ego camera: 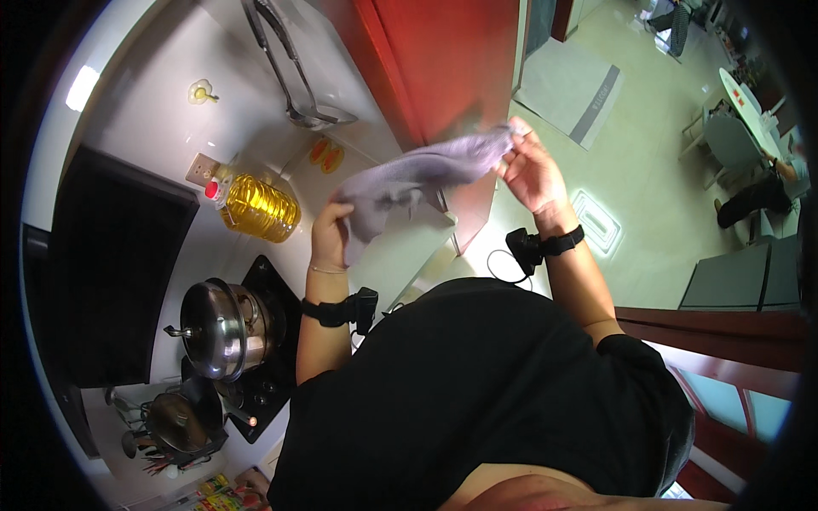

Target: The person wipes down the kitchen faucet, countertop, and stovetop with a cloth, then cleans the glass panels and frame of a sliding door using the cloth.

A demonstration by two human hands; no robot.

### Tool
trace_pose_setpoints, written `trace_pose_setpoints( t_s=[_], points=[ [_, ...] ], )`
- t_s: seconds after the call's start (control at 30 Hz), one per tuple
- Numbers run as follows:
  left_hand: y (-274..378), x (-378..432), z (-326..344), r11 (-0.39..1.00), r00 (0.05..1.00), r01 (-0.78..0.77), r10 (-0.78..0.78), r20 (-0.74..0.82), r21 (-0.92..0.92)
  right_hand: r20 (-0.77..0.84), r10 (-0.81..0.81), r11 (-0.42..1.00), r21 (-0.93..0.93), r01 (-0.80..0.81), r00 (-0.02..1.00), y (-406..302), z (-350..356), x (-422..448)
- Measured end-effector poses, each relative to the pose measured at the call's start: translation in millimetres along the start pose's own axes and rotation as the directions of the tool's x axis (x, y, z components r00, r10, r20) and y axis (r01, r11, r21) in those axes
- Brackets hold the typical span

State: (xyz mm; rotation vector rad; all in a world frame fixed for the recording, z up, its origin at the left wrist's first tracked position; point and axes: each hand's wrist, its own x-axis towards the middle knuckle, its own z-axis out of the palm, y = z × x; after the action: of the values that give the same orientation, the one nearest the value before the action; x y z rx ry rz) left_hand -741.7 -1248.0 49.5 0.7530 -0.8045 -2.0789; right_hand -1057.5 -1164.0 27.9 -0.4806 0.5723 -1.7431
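A light purple cloth (434, 156) stretches through the air between both hands, blurred in places. My left hand (329, 233) pinches its lower end, the thumb lying over the fabric. At the other end, my right hand (535, 175) grips a bunched corner between fingertips and thumb. Beneath the cloth runs a pale countertop (402, 252). Left of my left hand, a clear plastic bottle of yellow cooking oil (259, 207) with a red cap stands near the wall.
A lidded stainless steel pot (223, 329) sits on the black cooktop (259, 409); a lidded pan (179, 421) is below it. Ladles (287, 83) hang on the wall. A red cabinet (447, 57) rises beyond the counter. Two people are farther off, one seated by a table (744, 105).
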Motion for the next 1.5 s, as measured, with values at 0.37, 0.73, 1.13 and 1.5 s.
trace_pose_setpoints(
  t_s=[0.37,0.73,1.13,1.5],
  points=[
    [-63.4,-2.5,21.7,0.942,0.805,0.33,-0.317,0.502,0.065,0.063,0.533,0.836,0.112,-0.537,0.844,36.4,24.0,-41.8],
    [-48.2,-3.9,-6.8,0.864,0.941,0.021,-0.188,0.283,0.504,-0.095,0.513,0.698,-0.533,-0.479,0.853,37.6,-29.2,-53.2],
    [-41.0,-1.6,2.7,0.93,0.92,-0.27,0.325,-0.217,0.249,-0.037,-0.1,0.625,-0.78,0.034,0.994,23.5,-5.3,-35.8],
    [-47.9,20.3,-1.0,-0.088,0.89,0.025,0.455,0.018,0.996,-0.181,-0.115,0.41,-0.904,-0.119,0.977,35.8,-43.5,-7.0]
  ],
)
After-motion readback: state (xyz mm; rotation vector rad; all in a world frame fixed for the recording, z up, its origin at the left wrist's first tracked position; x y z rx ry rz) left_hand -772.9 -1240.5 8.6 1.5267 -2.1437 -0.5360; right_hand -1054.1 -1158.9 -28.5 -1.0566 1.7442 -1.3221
